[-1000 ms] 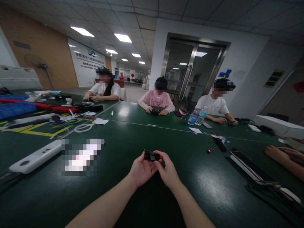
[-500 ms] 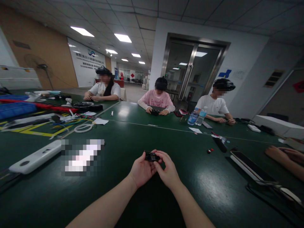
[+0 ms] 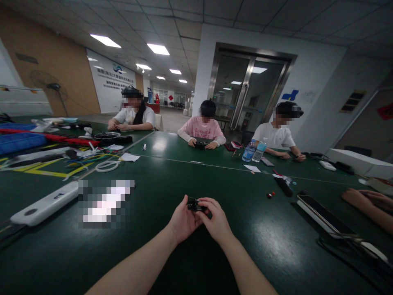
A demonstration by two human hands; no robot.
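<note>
Between my two hands, above the green table (image 3: 159,254), is a small black device (image 3: 194,204) whose exact kind I cannot make out. My left hand (image 3: 183,217) cups it from the left, with the thumb up along its side. The fingers and thumb of my right hand (image 3: 215,215) pinch its right end. My fingers hide part of its underside and its right edge.
Left lie a white power strip (image 3: 46,205), a blurred-out bright rectangle (image 3: 107,203) and a coiled white cable (image 3: 107,166). Right are water bottles (image 3: 249,150), a phone (image 3: 325,215) on a white block, and another person's hands (image 3: 365,199). Several people sit opposite.
The black device has turned a little in my hands and shows a different face. My right fingers have shifted slightly on it. My arms stay in nearly the same place.
</note>
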